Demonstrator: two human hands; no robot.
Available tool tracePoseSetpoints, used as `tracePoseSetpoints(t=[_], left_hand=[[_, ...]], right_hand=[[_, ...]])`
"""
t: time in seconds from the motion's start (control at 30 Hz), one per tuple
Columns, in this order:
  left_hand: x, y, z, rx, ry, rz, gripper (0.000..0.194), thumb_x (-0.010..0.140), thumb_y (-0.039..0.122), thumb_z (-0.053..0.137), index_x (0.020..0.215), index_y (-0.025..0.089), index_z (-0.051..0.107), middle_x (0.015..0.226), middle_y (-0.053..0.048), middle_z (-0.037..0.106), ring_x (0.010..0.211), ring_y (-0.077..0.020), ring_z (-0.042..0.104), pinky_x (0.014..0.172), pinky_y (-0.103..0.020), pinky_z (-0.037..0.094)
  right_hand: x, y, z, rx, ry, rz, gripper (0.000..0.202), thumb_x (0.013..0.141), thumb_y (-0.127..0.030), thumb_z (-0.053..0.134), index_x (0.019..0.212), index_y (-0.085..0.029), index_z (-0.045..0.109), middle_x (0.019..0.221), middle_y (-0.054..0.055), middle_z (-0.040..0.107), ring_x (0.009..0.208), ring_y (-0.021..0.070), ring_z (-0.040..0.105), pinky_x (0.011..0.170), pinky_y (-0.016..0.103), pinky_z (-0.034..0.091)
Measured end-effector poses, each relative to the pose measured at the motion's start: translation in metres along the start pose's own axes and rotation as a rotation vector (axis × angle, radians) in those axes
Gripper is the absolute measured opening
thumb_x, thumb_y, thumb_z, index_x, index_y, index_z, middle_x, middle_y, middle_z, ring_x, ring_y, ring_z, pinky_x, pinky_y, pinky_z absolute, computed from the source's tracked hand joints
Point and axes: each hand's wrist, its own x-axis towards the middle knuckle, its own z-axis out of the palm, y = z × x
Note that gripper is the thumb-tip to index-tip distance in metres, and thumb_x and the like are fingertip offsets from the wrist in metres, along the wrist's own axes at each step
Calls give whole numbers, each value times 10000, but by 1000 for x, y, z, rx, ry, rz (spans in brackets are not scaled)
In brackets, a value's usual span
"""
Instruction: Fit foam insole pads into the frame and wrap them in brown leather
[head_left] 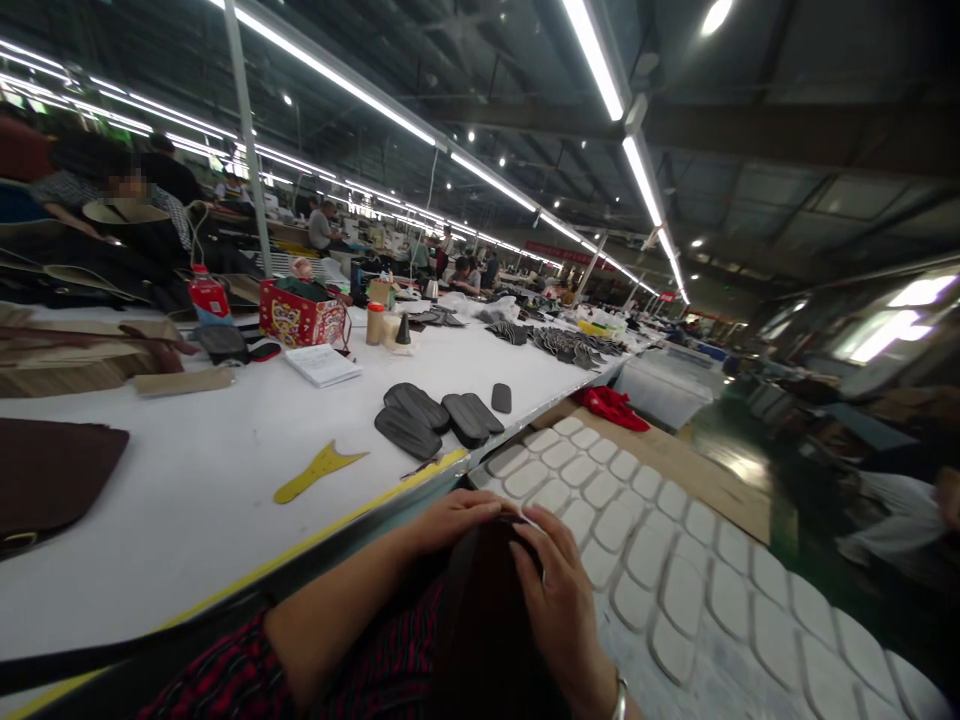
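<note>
Close to my body, a dark brown leather-like piece (pixel 487 610) stands upright, its lower part lost in shadow. My left hand (pixel 461 518) is closed at its upper edge, with the fingertips partly hidden. Across from it, my right hand (pixel 551 570) has its fingers bent over the same edge, thumb side toward the left hand. The two hands nearly meet at the top. On the table beyond lie black oval padded pieces (pixel 409 435) and a yellow forked template (pixel 319 472).
The white table (pixel 210 560) has a yellow front edge. At left lies another dark brown leather piece (pixel 56 480). A red patterned box (pixel 304 312), a notepad (pixel 324 366) and a red bottle (pixel 208 296) stand farther back. Rows of pale oval pieces (pixel 682 590) cover a board at right.
</note>
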Motion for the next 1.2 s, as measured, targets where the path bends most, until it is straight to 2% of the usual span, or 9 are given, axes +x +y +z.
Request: tracePoseSetpoints(t=[0.13,0.3,0.43,0.6,0.7,0.77,0.93,1.1,1.2], left_hand=[[0,8,-3,100,-44,-8,304,839,341,476,1010,150,640,1000,-66,643,951,-185,568,869,-277,406],[-4,13,-4,205,-114,3,284,836,306,478,1025,177,645,1003,-52,655,923,-173,583,831,-243,420],[-6,9,-4,230,-61,-31,290,840,313,460,1016,187,653,991,-42,660,912,-174,586,818,-243,427],[-17,4,9,7,-34,-14,347,823,322,513,1154,225,550,1171,-43,566,1092,-203,494,952,-310,350],[-28,-4,31,-299,138,-69,350,827,342,502,1156,222,501,1176,-64,524,1071,-220,501,881,-339,409],[-34,-9,46,-365,206,-85,341,796,359,544,1095,197,516,1076,-66,550,983,-210,533,814,-323,438],[-32,2,61,68,285,-72,576,611,324,727,1141,242,517,939,-13,527,832,-163,505,735,-268,415],[-22,17,59,203,258,-83,219,667,320,674,843,194,640,771,19,493,722,-122,477,659,-217,377],[-22,12,59,200,241,-93,161,665,304,675,731,164,630,724,20,511,703,-121,479,627,-209,362]], right_hand=[[-1,-6,-4,-138,52,-163,156,828,-106,478,934,-184,560,952,69,571,974,207,500,849,413,430],[-14,-12,-15,-77,-143,-284,196,828,-52,424,939,-167,538,909,63,559,834,163,522,751,324,453],[-18,-14,-20,-29,-316,-349,225,838,-55,382,941,-181,538,899,47,566,801,154,532,733,304,470],[3,-15,-27,-68,-285,-213,238,839,-126,438,1059,-195,495,1043,82,529,967,196,521,834,357,469],[18,-9,-34,-69,-309,-55,253,818,-141,467,1062,-207,485,1046,75,524,967,197,526,824,354,473],[23,-4,-37,-29,-343,45,260,808,-137,474,1055,-220,478,985,49,550,910,179,547,790,331,477],[26,-2,-44,100,-404,142,253,783,-157,519,1025,-226,490,916,15,589,853,163,566,764,305,465],[23,-17,-46,155,-477,75,193,782,-117,516,938,-229,539,897,1,597,833,146,565,734,266,456],[20,-22,-46,134,-532,-16,178,798,-95,490,912,-223,536,880,-3,587,823,134,557,724,254,447]])
